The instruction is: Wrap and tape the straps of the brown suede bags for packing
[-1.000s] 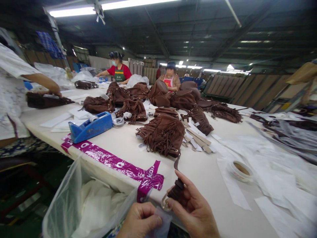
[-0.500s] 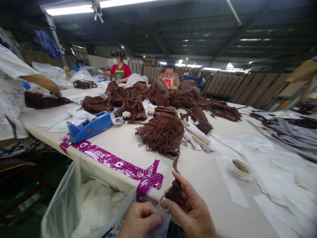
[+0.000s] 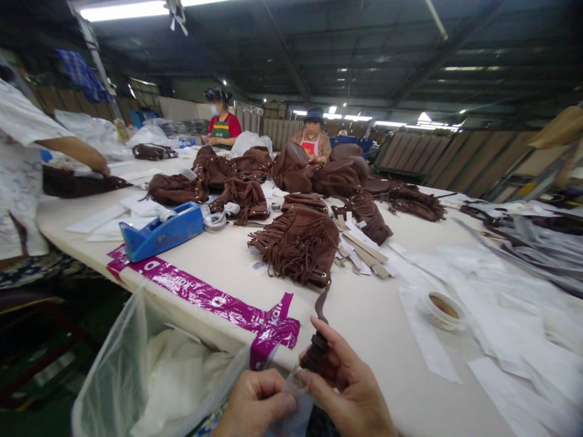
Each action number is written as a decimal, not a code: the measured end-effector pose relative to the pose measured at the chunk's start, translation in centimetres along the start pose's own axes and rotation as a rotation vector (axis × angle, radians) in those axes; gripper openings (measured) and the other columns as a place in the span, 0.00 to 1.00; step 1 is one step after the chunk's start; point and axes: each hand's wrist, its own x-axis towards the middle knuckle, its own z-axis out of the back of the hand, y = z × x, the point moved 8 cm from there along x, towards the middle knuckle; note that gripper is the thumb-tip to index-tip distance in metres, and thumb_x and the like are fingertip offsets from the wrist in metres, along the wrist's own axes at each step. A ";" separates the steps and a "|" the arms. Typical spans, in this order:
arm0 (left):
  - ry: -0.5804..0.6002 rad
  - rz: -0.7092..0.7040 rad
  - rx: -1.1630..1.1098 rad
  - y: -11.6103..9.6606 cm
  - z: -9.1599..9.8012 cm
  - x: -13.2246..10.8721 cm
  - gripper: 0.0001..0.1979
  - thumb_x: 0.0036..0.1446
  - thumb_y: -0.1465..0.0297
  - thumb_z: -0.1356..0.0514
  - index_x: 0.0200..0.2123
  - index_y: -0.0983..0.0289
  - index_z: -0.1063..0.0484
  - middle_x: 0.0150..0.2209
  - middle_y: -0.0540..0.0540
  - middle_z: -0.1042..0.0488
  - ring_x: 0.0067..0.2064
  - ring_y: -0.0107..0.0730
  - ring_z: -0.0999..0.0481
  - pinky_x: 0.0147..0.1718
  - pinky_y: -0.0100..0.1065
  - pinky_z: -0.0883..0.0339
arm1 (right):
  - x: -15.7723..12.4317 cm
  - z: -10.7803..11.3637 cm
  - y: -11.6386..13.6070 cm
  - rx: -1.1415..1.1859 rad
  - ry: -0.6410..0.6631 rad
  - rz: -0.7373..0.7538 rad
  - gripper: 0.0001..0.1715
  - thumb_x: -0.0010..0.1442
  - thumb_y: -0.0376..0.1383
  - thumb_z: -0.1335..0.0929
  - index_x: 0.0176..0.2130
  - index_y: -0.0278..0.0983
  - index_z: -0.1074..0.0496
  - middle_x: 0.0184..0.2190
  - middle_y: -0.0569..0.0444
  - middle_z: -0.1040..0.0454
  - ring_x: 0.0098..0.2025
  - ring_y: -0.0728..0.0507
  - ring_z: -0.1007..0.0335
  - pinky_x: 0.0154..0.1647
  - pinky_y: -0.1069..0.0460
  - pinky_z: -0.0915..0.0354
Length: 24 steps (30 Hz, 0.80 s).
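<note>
At the bottom edge, my right hand [image 3: 353, 388] is closed round the end of a brown strap [image 3: 319, 346] with a metal ring on it. The strap runs up to a brown fringed suede bag [image 3: 298, 243] lying on the white table [image 3: 382, 328]. My left hand [image 3: 257, 403] pinches a small piece of pale translucent wrap [image 3: 296, 413] against the ring. Both hands sit close together just in front of the table's near edge.
A clear plastic bag [image 3: 150, 370] of white paper hangs from purple tape [image 3: 204, 297] on the table edge. A blue tape dispenser [image 3: 159, 230], a tape roll [image 3: 441, 309], paper sheets, card strips and several more brown bags lie on the table. Three other people work at the far and left sides.
My hands and the strap end have barely shifted; the pale wrap has come up over the ring. The person in red at the far side has turned a little.
</note>
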 end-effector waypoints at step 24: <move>0.045 0.063 -0.186 1.6 -0.5 -0.4 0.27 0.40 0.49 0.30 0.25 0.70 0.22 0.22 0.54 0.28 0.22 0.25 0.34 0.23 0.27 0.43 | 0.2 0.3 -1.4 0.133 0.055 -0.182 0.21 0.54 0.47 0.27 0.44 0.37 0.23 0.39 0.47 0.20 0.40 0.42 0.26 0.43 0.49 0.30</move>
